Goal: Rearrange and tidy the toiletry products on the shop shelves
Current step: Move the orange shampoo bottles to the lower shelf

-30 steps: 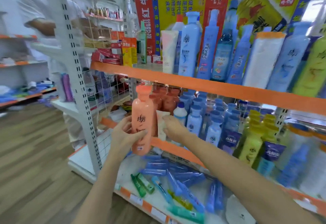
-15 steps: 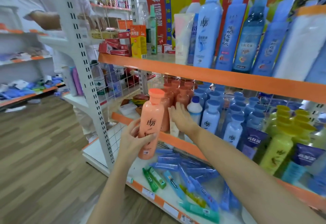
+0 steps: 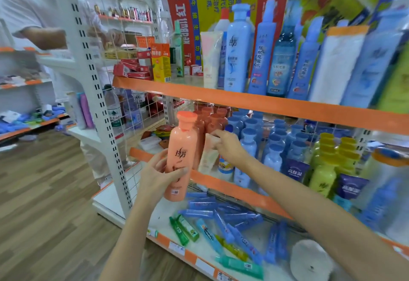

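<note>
My left hand grips an orange shampoo bottle, held upright in front of the middle shelf's orange edge. My right hand reaches into that shelf and pinches the top of a pale cream tube standing at the front. Behind the tube stand more orange bottles, with a block of light blue bottles to their right.
Yellow-green bottles and dark blue tubes fill the shelf's right part. The top shelf carries tall blue bottles. Toothpaste tubes lie scattered on the bottom shelf beside a white roll. A person in white stands behind the upright at left.
My view has moved closer to the shelves. My right hand has gone from beside the cream tube to pinching its top. The orange bottle stays in my left hand.
</note>
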